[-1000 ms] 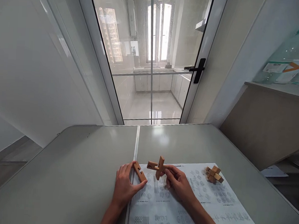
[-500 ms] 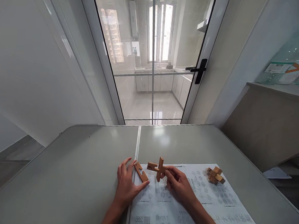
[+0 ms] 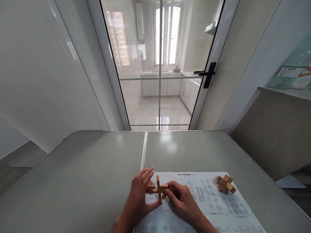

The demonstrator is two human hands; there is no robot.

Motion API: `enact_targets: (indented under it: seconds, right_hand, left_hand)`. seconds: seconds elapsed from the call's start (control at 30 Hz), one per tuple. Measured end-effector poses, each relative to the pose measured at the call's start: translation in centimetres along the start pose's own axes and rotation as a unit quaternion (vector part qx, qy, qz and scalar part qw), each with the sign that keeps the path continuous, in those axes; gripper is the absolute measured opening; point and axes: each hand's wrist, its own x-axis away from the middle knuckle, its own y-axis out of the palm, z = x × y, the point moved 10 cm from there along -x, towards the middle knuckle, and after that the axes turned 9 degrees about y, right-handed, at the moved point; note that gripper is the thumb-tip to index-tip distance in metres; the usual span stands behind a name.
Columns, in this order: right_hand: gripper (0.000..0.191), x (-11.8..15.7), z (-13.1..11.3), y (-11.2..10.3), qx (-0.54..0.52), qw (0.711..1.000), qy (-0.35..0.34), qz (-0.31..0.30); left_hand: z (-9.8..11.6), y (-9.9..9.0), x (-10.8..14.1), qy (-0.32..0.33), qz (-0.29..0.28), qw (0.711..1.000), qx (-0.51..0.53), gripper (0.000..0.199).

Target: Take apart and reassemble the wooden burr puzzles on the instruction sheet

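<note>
My right hand [image 3: 184,198] pinches one end of a cross of joined wooden puzzle pieces [image 3: 159,189] between thumb and fingers. One bar of the cross stands up and another points left, into the curve of my left hand [image 3: 139,195]. The left hand's fingers and thumb are bent around a notched flat wooden piece [image 3: 150,182], now mostly hidden by the fingers and the cross. The left thumb tip lies close to the lower end of the upright bar; whether they touch I cannot tell. Both hands are over a printed sheet [image 3: 174,220] with puzzle diagrams.
An assembled cluster of wooden blocks [image 3: 225,184] sits at the sheet's upper right. The grey-green table [image 3: 97,183] has a metal seam [image 3: 144,147]. Beyond stand a glass door with a black handle [image 3: 209,75] and, at right, a shelf holding large plastic bottles [image 3: 295,73].
Both hands have come together. The right hand brought the cross left and slightly down, and the left hand moved right with the notched piece, which the cross now partly covers.
</note>
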Motion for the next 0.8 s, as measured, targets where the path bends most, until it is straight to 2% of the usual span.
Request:
enact_targets:
  seconds: [0.27, 0.47, 0.6, 0.8]
  right_hand:
    - [0.039, -0.15, 0.03, 0.86, -0.084, 0.995, 0.021, -0.046]
    - [0.039, -0.05, -0.59, 0.86, -0.081, 0.995, 0.009, -0.059]
    - [0.037, -0.08, -0.44, 0.88, -0.080, 0.995, 0.010, -0.063]
    - [0.038, -0.13, -0.31, 1.04, -0.086, 0.994, 0.006, -0.072]
  left_hand:
    - [0.59, -0.32, -0.13, 0.019, 0.002, 0.999, 0.029, 0.085]
    - [0.95, -0.44, -0.51, 0.029, 0.007, 0.998, 0.048, 0.083]
    - [0.75, -0.53, -0.55, 0.008, 0.018, 0.998, 0.068, 0.077]
    - [0.58, -0.50, -0.43, -0.005, 0.023, 0.995, 0.096, 0.082]
